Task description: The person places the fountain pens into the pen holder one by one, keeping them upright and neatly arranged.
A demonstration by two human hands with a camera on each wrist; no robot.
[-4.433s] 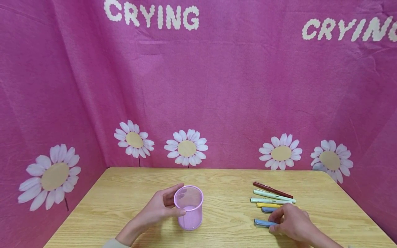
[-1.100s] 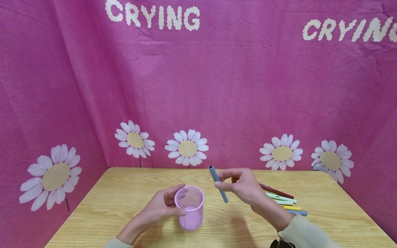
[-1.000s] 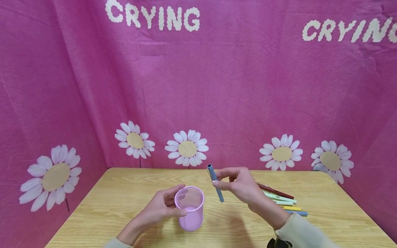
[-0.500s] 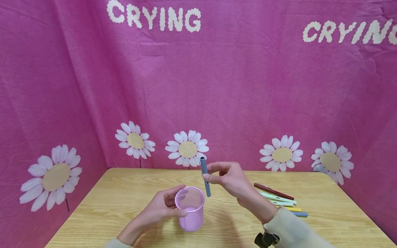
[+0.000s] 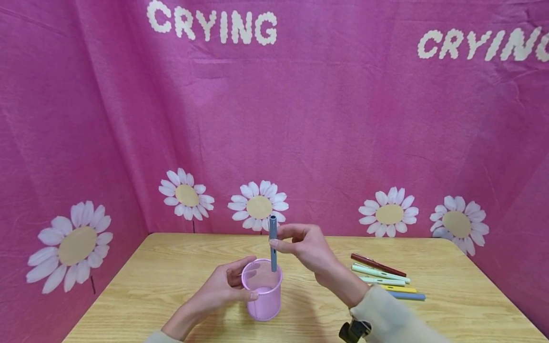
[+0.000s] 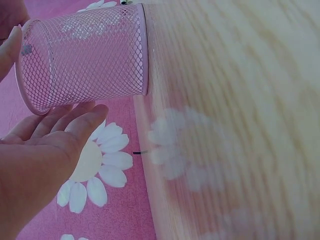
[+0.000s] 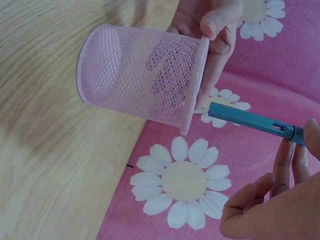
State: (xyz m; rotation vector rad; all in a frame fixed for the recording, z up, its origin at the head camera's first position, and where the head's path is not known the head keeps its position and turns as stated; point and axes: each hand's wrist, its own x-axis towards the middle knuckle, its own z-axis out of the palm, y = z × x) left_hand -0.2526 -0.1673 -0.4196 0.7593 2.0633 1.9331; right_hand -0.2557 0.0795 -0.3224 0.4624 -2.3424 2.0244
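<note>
My left hand (image 5: pixel 218 288) holds the pink mesh pen cup (image 5: pixel 266 307) by its upper part, thumb at the near side of the rim and fingers round the far side. The cup stands upright on the table. Between thumb and fingers, my right hand (image 5: pixel 306 245) pinches a capped blue pen (image 5: pixel 273 259) by its middle, nearly vertical. In the head view the pen's lower end overlaps the cup's right rim; in the right wrist view the pen barrel (image 7: pixel 245 119) points toward the cup's mouth with a gap between them. No pens show inside the cup's mesh (image 6: pixel 95 55).
To the right on the wooden table (image 5: pixel 180 257) lie several pens side by side: a dark red pen (image 5: pixel 377 265), light green pens (image 5: pixel 381 273), a yellow pen (image 5: pixel 401 288) and another blue pen (image 5: pixel 409 296). A pink curtain (image 5: pixel 321 119) with daisies surrounds the table.
My right hand has picked the nearest blue pen off the table, turned it upright and carried it left to the cup's rim. The left hand and cup have stayed in place.
</note>
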